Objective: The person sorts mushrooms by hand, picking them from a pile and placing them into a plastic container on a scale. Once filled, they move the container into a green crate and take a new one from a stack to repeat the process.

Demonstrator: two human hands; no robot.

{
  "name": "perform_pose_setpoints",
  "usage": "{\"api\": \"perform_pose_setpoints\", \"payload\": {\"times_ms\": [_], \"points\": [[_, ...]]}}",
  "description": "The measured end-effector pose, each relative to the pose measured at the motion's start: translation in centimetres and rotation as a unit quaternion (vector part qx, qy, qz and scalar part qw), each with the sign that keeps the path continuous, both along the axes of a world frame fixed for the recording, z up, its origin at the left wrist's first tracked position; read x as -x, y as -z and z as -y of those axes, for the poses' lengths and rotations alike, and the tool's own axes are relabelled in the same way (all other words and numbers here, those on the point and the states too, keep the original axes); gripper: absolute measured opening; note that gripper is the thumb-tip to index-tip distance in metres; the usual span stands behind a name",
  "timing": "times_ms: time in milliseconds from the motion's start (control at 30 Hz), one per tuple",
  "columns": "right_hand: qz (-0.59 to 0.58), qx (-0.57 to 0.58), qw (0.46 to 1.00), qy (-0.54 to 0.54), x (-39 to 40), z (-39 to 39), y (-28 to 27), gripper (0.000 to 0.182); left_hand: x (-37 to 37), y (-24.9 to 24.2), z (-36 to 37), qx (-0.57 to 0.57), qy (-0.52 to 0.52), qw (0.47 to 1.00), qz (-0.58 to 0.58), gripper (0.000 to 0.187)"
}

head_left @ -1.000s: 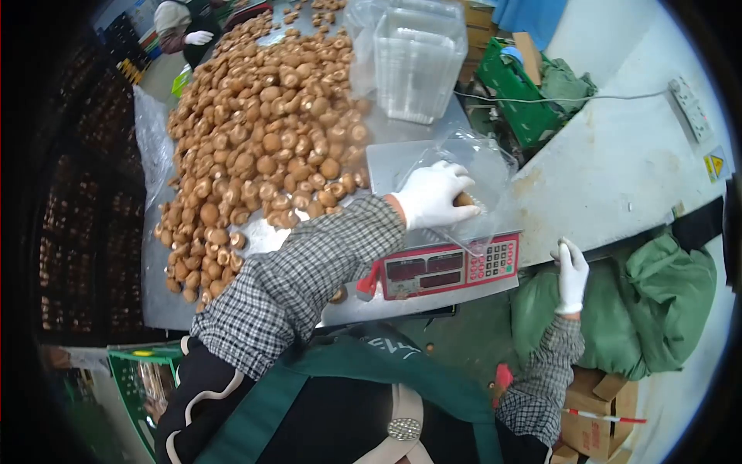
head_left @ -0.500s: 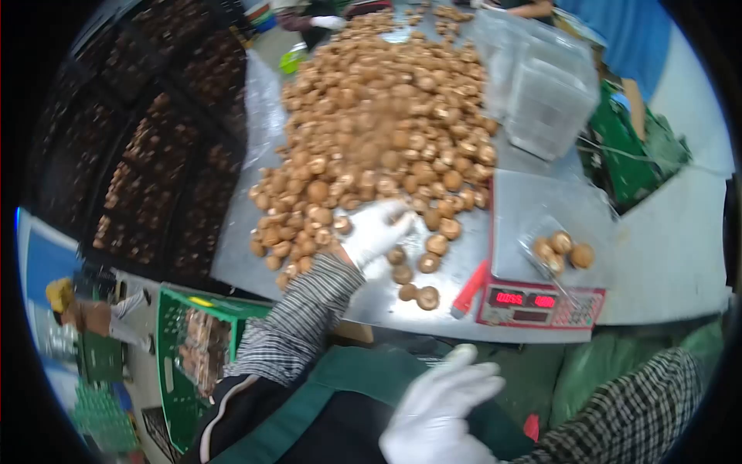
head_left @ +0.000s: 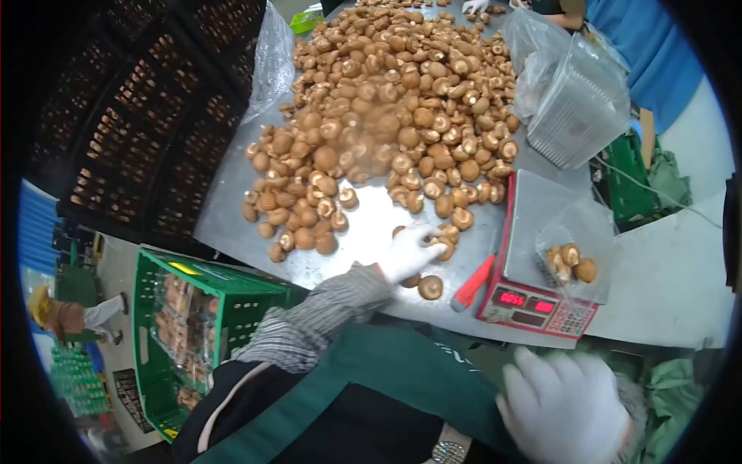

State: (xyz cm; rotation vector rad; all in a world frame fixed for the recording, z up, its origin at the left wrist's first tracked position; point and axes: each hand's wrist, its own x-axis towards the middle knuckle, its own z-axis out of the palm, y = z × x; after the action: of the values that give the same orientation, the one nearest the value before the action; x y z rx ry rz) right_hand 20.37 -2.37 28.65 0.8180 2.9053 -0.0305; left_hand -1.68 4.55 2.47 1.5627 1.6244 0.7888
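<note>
My left hand (head_left: 411,254), in a white glove, reaches over the front of the metal table, its fingertips closed about a brown mushroom (head_left: 446,246). Another mushroom (head_left: 430,288) lies just in front of that hand, and one more is partly hidden under the palm. Behind spreads a large heap of mushrooms (head_left: 433,100). My right hand (head_left: 568,406), also gloved, hangs low at the right before my apron, fingers apart and holding nothing. Right of the loose mushrooms stands a red-framed digital scale (head_left: 533,309), bearing a clear plastic tray (head_left: 547,267) with several mushrooms in it.
A red-handled tool (head_left: 473,284) lies beside the scale. Stacked clear trays (head_left: 576,100) stand at the back right. Black crates (head_left: 147,124) of mushrooms rise at the left; a green crate (head_left: 232,288) with packed trays sits below. Another person's gloved hand (head_left: 475,6) shows at the far end.
My left hand has moved right and nearer, from the heap's front edge to the loose mushrooms. My right hand has swung to the right. The head view has shifted.
</note>
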Motion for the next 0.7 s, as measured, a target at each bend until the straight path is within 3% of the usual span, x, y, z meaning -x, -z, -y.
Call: {"api": "perform_pose_setpoints", "payload": {"times_ms": [33, 67, 133, 267, 367, 500, 567, 700], "points": [[-0.073, 0.056, 0.996, 0.013, -0.2, -2.0, 3.5, 0.012, 0.5, -3.6, 0.9, 0.019, -0.035, 0.991, 0.126, 0.03], [-0.149, 0.115, 0.982, 0.024, -0.2, -3.7, 7.4, 0.014, 1.4, -4.2, 1.2, 0.041, -0.029, 0.982, 0.183, 0.029], [-0.241, 0.125, 0.957, 0.105, 0.7, -5.6, 14.7, 0.013, 3.2, -5.1, 1.8, 0.084, -0.019, 0.954, 0.288, 0.029], [-0.455, 0.227, 0.84, 0.187, 4.9, -5.8, 18.8, 0.021, 3.7, -3.3, 3.1, 0.061, -0.003, 0.827, 0.558, 0.036], [-0.519, 0.175, 0.822, 0.155, 6.9, -6.1, 17.9, 0.022, 3.1, -3.3, 3.6, 0.043, -0.015, 0.811, 0.583, 0.034], [-0.478, 0.11, 0.865, 0.107, 8.2, -6.6, 17.5, 0.016, 3.0, -4.1, 4.6, 0.041, -0.013, 0.842, 0.538, 0.034], [-0.517, 0.167, 0.831, 0.12, 8.2, -6.3, 18.1, 0.015, 3.0, -3.9, 5.0, 0.039, -0.012, 0.85, 0.526, 0.035], [-0.571, 0.222, 0.769, 0.183, 6.8, -6.3, 17.6, 0.007, 3.4, -2.8, 5.5, 0.052, -0.009, 0.775, 0.629, 0.038]]}}
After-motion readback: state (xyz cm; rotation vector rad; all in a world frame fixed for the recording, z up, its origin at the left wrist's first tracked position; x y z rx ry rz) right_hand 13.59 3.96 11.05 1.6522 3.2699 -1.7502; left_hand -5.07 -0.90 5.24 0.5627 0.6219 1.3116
